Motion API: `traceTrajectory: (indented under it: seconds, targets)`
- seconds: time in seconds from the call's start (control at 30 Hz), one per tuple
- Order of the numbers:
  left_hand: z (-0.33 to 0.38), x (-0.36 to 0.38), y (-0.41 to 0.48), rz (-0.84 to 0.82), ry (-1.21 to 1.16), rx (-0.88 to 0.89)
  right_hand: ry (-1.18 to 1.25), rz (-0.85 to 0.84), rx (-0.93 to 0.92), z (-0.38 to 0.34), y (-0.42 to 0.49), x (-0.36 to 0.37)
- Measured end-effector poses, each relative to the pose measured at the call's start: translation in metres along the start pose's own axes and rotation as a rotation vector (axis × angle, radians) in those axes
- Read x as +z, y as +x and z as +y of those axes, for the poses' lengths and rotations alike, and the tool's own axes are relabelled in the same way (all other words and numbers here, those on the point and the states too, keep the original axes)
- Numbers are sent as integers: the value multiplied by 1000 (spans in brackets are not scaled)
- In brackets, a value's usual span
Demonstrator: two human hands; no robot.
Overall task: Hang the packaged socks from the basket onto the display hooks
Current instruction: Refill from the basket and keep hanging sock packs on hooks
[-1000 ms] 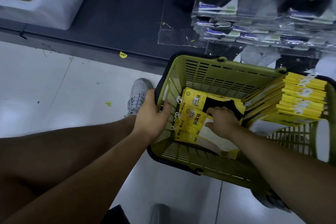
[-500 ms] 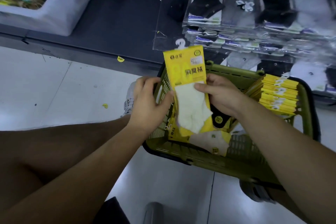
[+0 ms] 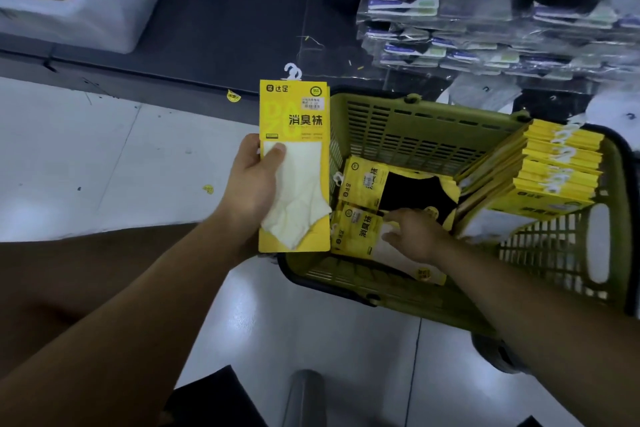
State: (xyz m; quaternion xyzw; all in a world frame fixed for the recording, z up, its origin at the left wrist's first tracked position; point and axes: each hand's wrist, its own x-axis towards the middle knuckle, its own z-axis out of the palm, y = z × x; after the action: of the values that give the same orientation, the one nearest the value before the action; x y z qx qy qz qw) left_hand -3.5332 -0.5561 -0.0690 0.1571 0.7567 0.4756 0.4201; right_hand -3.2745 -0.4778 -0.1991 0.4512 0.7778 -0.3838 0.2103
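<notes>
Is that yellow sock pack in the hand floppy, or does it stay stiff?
Probably stiff: the sock pack stands flat and upright though the left hand holds only one edge. Likely light, since a thumb pinch carries it. Its card looks smooth, so it might slip.

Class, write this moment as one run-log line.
left hand: holds white-sock pack upright | right hand: touches yellow pack in green basket | stage: not yet hung

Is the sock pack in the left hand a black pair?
No, the sock pack that the left hand grips shows a white sock on its yellow card.
</notes>
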Motion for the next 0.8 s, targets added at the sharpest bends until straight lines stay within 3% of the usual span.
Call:
traceTrajectory:
  seconds: [0.4,0.6,0.8]
  targets:
    - [0,3,-6,-63,-10,-32,-133,125,3,-2,10,14]
    - [2,2,-7,-65,-13,-30,226,54,8,-2,6,-10]
    - [7,-1,-13,-81,-115,-86,592,402,56,-17,-20,-74]
